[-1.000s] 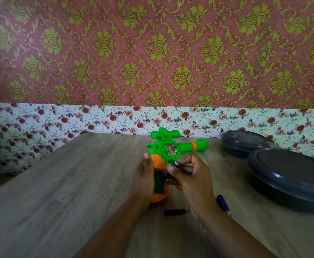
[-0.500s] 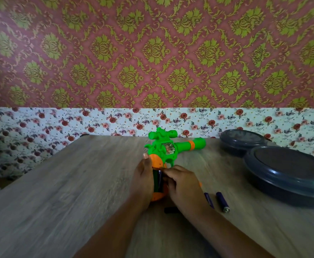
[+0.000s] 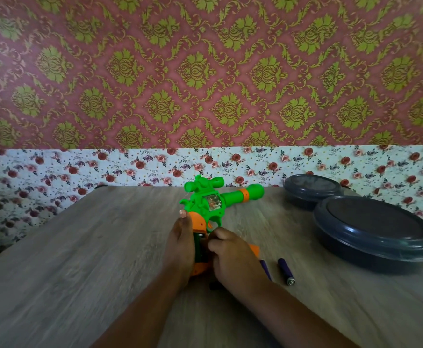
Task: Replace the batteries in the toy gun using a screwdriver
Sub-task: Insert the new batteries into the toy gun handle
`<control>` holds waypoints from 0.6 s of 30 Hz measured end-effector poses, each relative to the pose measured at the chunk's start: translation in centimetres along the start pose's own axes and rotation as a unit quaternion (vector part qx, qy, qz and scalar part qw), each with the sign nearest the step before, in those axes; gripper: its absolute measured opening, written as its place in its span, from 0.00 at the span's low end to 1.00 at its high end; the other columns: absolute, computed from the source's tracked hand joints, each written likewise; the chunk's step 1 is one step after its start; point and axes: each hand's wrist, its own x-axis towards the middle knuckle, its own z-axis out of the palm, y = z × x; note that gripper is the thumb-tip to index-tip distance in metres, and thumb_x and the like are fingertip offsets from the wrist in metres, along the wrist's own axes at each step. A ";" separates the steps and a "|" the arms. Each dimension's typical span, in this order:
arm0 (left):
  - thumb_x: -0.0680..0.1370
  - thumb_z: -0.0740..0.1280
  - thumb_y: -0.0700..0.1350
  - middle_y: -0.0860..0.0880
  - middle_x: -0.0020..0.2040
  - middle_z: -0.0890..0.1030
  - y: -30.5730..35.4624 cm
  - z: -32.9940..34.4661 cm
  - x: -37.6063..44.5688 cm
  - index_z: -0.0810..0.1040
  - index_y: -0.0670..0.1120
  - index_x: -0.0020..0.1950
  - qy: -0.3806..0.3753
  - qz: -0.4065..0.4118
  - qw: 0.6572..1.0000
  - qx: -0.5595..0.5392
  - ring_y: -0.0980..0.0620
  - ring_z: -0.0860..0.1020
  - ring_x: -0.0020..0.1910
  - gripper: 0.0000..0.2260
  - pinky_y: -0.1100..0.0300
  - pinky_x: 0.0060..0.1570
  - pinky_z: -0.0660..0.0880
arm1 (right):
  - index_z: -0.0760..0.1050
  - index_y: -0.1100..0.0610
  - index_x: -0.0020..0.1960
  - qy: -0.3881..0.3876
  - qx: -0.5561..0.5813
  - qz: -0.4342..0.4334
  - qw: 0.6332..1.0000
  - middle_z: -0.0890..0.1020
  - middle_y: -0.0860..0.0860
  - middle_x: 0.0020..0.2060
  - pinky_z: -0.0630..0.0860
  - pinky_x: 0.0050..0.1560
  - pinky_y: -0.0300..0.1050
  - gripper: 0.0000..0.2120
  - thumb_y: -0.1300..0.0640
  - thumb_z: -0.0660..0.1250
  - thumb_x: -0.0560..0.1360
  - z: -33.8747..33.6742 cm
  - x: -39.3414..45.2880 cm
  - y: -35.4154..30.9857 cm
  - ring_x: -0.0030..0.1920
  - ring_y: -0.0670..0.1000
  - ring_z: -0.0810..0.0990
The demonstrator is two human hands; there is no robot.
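A battery held up in the right hand point(image 3: 233, 257) a second ago is no longer seen; the curled fingers are now pressed into the open grip of the toy gun point(image 3: 205, 209), so a cell is probably being seated. The gun is steadied on the table point(image 3: 79, 259) by the left hand point(image 3: 180, 247), wrapped round the grip. Two batteries point(image 3: 286, 271) are left beside it, and two dark lidded containers point(image 3: 373, 232) are counted.

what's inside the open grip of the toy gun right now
The toy gun grip shows a dark open slot between the left hand and right hand. Whether a battery sits inside is hidden by the fingers.
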 end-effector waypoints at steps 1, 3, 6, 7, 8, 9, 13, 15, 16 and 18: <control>0.80 0.45 0.60 0.48 0.46 0.80 0.0 0.0 0.1 0.76 0.49 0.58 0.000 0.000 1.000 0.002 0.53 0.78 0.44 0.25 0.62 0.37 0.71 | 0.78 0.63 0.50 -0.002 0.000 0.000 1.000 0.75 0.58 0.55 0.72 0.55 0.47 0.12 0.64 0.57 0.74 -0.2 0.1 0.0 0.56 0.56 0.73; 0.81 0.44 0.60 0.47 0.45 0.80 0.0 0.0 0.1 0.75 0.48 0.60 0.006 0.002 1.000 0.011 0.53 0.79 0.40 0.25 0.65 0.32 0.70 | 0.79 0.62 0.48 0.011 0.006 -0.011 1.000 0.77 0.58 0.52 0.72 0.51 0.47 0.13 0.61 0.56 0.73 -0.9 0.4 0.2 0.54 0.57 0.75; 0.80 0.45 0.60 0.43 0.37 0.79 -0.2 0.1 0.2 0.74 0.41 0.55 -0.021 -0.033 0.999 -0.025 0.55 0.79 0.25 0.27 0.66 0.23 0.74 | 0.80 0.56 0.52 0.053 -0.007 0.007 0.999 0.79 0.51 0.49 0.71 0.49 0.41 0.10 0.58 0.60 0.76 -3.4 0.6 1.5 0.49 0.50 0.76; 0.80 0.45 0.61 0.41 0.37 0.80 -0.3 0.2 0.4 0.74 0.39 0.56 -0.026 -0.038 0.998 -0.035 0.54 0.79 0.24 0.29 0.65 0.23 0.75 | 0.80 0.54 0.51 0.061 -0.011 0.024 0.998 0.80 0.50 0.48 0.73 0.49 0.41 0.09 0.57 0.62 0.76 -4.4 0.5 2.2 0.48 0.48 0.77; 0.78 0.45 0.63 0.40 0.39 0.81 -0.5 0.1 0.6 0.75 0.39 0.58 -0.026 -0.043 0.998 -0.038 0.53 0.80 0.26 0.32 0.64 0.25 0.76 | 0.80 0.54 0.49 0.059 -0.017 0.051 0.997 0.81 0.49 0.47 0.74 0.49 0.42 0.08 0.57 0.63 0.76 -5.4 0.3 3.1 0.46 0.48 0.77; 0.75 0.45 0.67 0.39 0.43 0.81 -0.6 0.1 0.7 0.74 0.40 0.61 -0.024 -0.047 0.998 -0.035 0.50 0.82 0.31 0.36 0.62 0.30 0.78 | 0.80 0.53 0.48 0.045 -0.028 0.082 0.995 0.82 0.49 0.46 0.76 0.48 0.44 0.07 0.56 0.64 0.75 -6.3 0.0 3.9 0.45 0.47 0.78; 0.74 0.42 0.68 0.39 0.46 0.82 -0.8 -0.1 0.9 0.69 0.45 0.69 -0.013 -0.058 0.998 -0.015 0.46 0.82 0.37 0.37 0.58 0.36 0.79 | 0.82 0.53 0.45 -0.080 -0.060 0.189 0.977 0.83 0.49 0.45 0.78 0.49 0.46 0.04 0.57 0.69 0.72 -8.2 -1.3 6.8 0.44 0.47 0.80; 0.76 0.42 0.66 0.40 0.42 0.82 -0.6 -0.1 1.0 0.68 0.44 0.70 -0.020 -0.060 0.998 -0.019 0.49 0.81 0.32 0.35 0.61 0.30 0.77 | 0.82 0.55 0.44 -0.131 -0.042 0.221 0.966 0.84 0.50 0.44 0.77 0.50 0.45 0.04 0.58 0.72 0.69 -8.9 -1.5 7.5 0.44 0.48 0.80; 0.74 0.43 0.67 0.40 0.42 0.82 -0.7 -0.2 1.0 0.67 0.44 0.71 -0.022 -0.063 0.997 -0.024 0.50 0.81 0.31 0.37 0.61 0.30 0.77 | 0.81 0.57 0.43 -0.151 -0.032 0.232 0.960 0.84 0.51 0.43 0.77 0.48 0.45 0.05 0.57 0.73 0.69 -9.2 -1.7 7.6 0.44 0.48 0.81; 0.69 0.44 0.70 0.41 0.41 0.82 -0.8 -0.2 1.1 0.65 0.44 0.73 -0.029 -0.065 0.997 -0.032 0.49 0.82 0.31 0.42 0.59 0.32 0.78 | 0.79 0.59 0.40 -0.196 -0.026 0.251 0.948 0.83 0.53 0.40 0.76 0.41 0.44 0.09 0.53 0.73 0.69 -9.4 -1.8 7.6 0.39 0.50 0.80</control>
